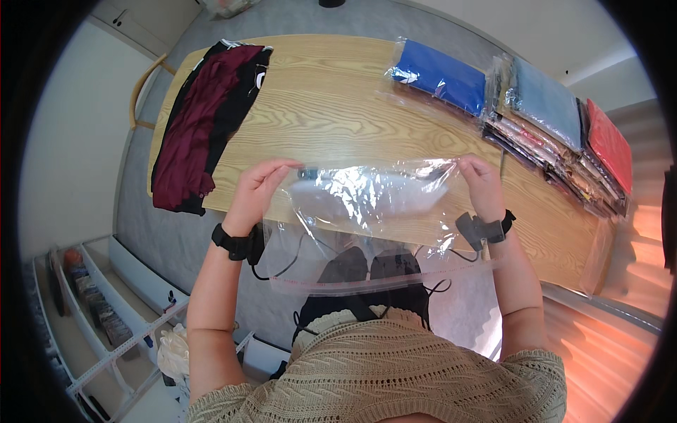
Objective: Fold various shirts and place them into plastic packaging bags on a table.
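A clear plastic bag (359,211) is stretched between my hands over the table's front edge. My left hand (270,182) pinches its upper left corner, and my right hand (478,182) pinches the upper right corner. The bag's lower edge, a strip with small red print, hangs above my lap. Through the film a whitish, blurred shape shows; whether it lies inside or behind the bag I cannot tell. A folded black garment with white trim and a maroon garment (201,121) on top lies at the table's left end. Both wrists wear black straps with small devices.
On the wooden table (317,100), a bagged blue garment (439,74) lies at the back right, beside stacked bagged garments (547,103) and a bagged red one (611,145). A chair (140,95) stands at the left. White shelving (116,365) with packets is at lower left.
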Motion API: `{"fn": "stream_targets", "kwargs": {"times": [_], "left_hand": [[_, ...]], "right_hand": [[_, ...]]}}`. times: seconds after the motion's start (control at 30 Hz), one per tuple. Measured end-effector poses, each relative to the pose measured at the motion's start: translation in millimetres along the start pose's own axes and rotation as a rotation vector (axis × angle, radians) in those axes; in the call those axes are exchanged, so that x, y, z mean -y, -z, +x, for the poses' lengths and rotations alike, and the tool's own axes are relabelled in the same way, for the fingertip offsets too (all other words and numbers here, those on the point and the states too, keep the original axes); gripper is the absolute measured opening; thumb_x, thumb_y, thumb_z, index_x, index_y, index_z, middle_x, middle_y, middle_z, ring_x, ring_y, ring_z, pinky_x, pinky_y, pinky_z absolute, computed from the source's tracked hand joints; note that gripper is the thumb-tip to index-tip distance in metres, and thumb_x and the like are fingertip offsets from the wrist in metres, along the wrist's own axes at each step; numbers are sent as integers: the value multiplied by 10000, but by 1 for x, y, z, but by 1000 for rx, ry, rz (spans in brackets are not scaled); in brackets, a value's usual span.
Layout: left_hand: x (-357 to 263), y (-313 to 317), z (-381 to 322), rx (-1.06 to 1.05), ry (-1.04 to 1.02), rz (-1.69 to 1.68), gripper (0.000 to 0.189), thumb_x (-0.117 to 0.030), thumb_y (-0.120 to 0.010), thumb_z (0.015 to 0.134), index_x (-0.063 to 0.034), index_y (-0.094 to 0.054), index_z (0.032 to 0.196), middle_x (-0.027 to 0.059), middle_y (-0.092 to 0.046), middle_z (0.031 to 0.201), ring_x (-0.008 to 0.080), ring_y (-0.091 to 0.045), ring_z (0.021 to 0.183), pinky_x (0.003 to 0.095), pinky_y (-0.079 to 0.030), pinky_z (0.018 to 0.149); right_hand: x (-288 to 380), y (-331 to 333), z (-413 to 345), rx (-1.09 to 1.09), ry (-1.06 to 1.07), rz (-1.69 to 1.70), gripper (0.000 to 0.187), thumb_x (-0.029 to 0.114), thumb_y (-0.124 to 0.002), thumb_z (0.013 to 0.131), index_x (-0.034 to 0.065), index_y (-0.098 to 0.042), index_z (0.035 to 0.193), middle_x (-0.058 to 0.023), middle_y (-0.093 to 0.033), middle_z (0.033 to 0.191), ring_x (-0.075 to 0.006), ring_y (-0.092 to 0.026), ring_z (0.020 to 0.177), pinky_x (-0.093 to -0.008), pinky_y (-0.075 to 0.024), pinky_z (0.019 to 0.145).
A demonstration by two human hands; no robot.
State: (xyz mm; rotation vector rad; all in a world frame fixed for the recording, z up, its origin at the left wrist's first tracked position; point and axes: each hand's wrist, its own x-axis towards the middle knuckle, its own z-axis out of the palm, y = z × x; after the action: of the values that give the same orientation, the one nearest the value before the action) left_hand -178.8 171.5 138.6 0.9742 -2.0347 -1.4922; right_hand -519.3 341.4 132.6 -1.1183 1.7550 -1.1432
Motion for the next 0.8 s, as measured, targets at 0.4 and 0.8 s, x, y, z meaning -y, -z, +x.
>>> {"fn": "stream_targets", "kwargs": {"times": [0.4,0.8], "left_hand": [[156,-58,-21,255,100,53,279,-154,-471,908,-11,-603,1107,108,-610,1118,217,-531,1098,300,-377,961],[157,-83,-28,77,298,-199,279,-207,-421,950,16,-588,926,97,-651,940,139,-596,899,275,-443,825]], "right_hand": [[-147,-30,-22,154,-151,26,190,124,-508,885,38,-671,933,-95,-652,991,-195,-570,1007,-298,-390,909],[-162,-53,-31,8,-228,-4,295,216,-480,926,-32,-633,882,-93,-641,780,-165,-603,808,-258,-454,747]]}}
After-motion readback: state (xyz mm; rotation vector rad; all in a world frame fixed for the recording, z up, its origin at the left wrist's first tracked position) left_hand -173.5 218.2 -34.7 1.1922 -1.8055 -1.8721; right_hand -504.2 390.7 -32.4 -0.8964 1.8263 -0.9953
